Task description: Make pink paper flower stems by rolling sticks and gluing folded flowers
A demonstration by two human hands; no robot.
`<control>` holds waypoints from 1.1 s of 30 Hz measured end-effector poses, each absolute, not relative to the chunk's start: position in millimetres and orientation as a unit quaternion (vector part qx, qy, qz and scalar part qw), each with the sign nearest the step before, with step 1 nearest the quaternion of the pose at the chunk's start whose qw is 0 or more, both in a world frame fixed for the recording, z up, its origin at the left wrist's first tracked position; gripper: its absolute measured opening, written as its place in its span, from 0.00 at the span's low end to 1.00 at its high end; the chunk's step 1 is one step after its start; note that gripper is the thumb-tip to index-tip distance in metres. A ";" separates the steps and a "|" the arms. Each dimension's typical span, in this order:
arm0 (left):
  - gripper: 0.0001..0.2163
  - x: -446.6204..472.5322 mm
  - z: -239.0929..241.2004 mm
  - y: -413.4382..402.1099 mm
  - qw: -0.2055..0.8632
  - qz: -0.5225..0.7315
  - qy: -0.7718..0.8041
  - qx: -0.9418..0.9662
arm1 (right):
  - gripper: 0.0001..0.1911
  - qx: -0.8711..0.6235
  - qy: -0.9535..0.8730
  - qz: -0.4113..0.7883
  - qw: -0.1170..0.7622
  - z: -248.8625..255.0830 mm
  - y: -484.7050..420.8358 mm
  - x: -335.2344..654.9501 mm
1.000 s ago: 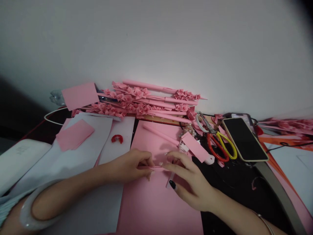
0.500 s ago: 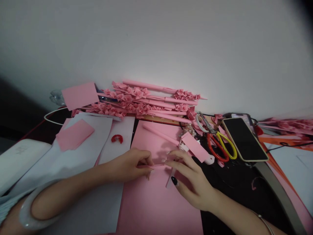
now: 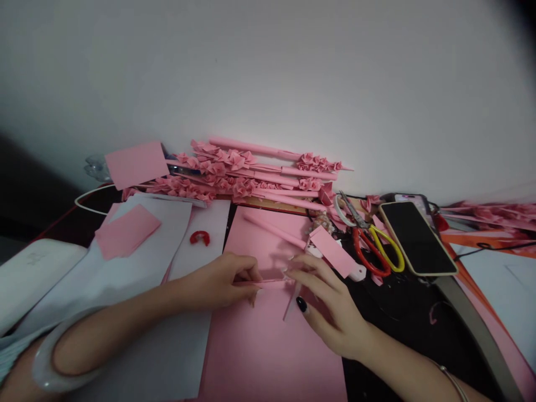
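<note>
My left hand (image 3: 238, 279) is closed in a pinch on a narrow folded or rolled strip of pink paper (image 3: 273, 281), held level above a large pink sheet (image 3: 274, 352). At the strip's right end are the fingertips of my right hand (image 3: 324, 298). Its fingers are bent and spread, with the black-nailed thumb apart from them; whether they grip the strip's end is hard to see. A thin pale stick (image 3: 290, 306) slants down from under the right fingers onto the sheet. Just behind lies a rolled pink paper tube (image 3: 274, 230).
Pink paper flower stems (image 3: 234, 167) are piled along the wall. Red-and-yellow-handled scissors (image 3: 372, 240) and a phone (image 3: 419, 237) lie to the right. White sheets (image 3: 142, 240), small pink papers (image 3: 128, 230) and a red curved piece (image 3: 200, 238) are at left.
The right fingers have shifted slightly along the end of the pink strip. My left hand keeps its pinch in almost the same place.
</note>
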State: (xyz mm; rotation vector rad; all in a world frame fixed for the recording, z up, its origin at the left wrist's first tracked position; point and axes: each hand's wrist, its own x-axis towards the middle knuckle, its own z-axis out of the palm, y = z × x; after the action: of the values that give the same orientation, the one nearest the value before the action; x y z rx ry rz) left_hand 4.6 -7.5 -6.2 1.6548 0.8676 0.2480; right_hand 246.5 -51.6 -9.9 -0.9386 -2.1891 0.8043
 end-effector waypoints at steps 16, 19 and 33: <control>0.04 5.3 -3.4 -8.2 0.597 0.091 0.386 0.698 | 0.25 -0.370 -0.827 0.294 0.304 -9.9 -50.6 246.1; 0.04 5.7 -3.2 -8.0 0.598 0.092 0.389 0.695 | 0.26 -0.370 -0.827 0.295 0.303 -9.5 -50.8 246.5; 0.03 5.7 -2.7 -7.4 0.594 0.094 0.386 0.699 | 0.26 -0.374 -0.835 0.284 0.287 -8.8 -51.1 246.8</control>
State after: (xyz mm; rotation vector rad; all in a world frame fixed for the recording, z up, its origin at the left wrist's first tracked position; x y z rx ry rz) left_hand 5.7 -7.4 -2.7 1.6251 0.8968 0.2182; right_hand 246.8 -51.1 -8.8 -0.9994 -2.2316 0.7583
